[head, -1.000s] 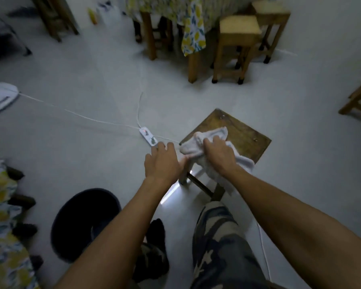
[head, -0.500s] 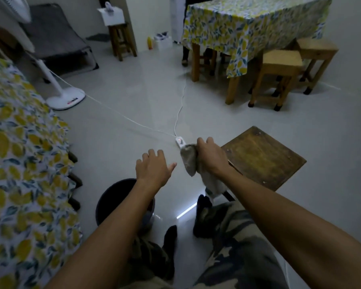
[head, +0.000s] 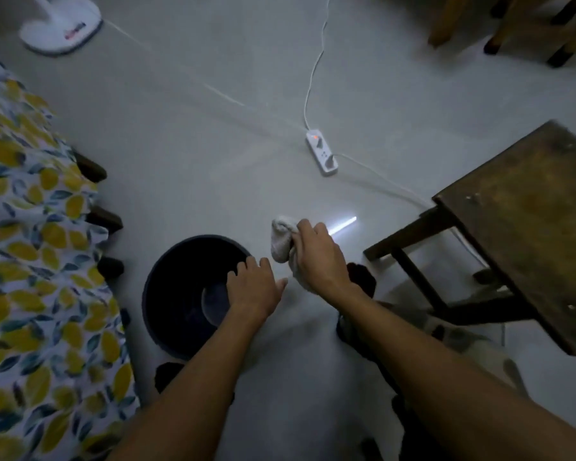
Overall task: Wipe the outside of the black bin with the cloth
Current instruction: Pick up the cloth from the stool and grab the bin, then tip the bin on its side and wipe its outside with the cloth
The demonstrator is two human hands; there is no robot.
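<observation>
I note the black bin (head: 180, 294) upright on the floor at 7 o'clock from my right hand (head: 316, 254), which clutches the cloth (head: 281, 241); my left hand (head: 253, 287), fingers loosely spread, is nearer, over the rim

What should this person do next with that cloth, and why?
Probably steady the black bin by its rim with the left hand, which is spread open over it, then bring the cloth, bunched in the right hand just beside the bin, down onto its outer wall.
</observation>
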